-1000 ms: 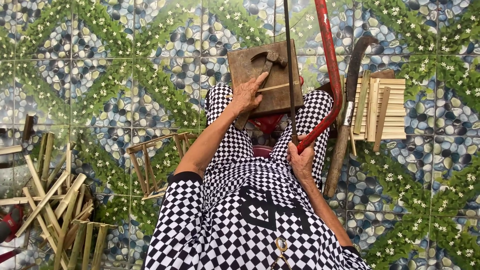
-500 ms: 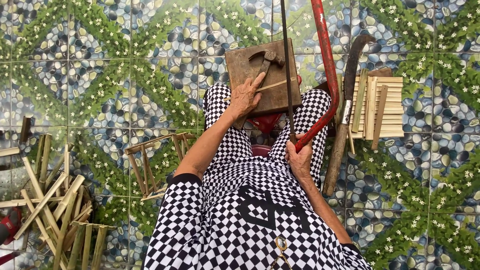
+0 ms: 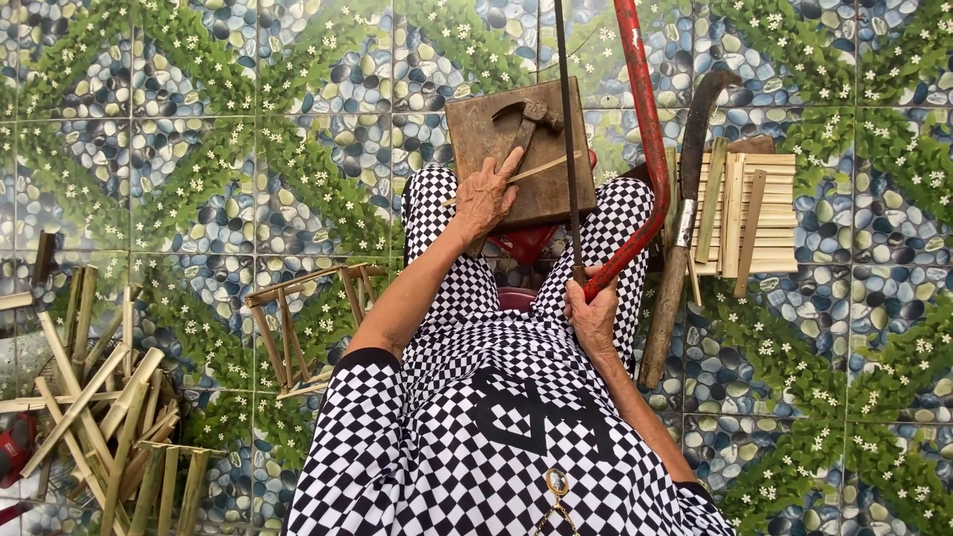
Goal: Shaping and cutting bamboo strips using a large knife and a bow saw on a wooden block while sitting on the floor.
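Hardly any change from half a second ago: left hand still pressing a thin bamboo strip onto the wooden block across the knees, fingers spread flat. Right hand stays clenched round the red hacksaw handle, blade upright beside the hammer.

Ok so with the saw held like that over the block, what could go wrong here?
1. The left hand pins a thin bamboo strip on the wooden block close beside the hacksaw blade; a slip could likely nick the fingers.
2. The block seems to rest on the person's knees, so it may tip.
3. A hammer lies loose on the block and could slide off.
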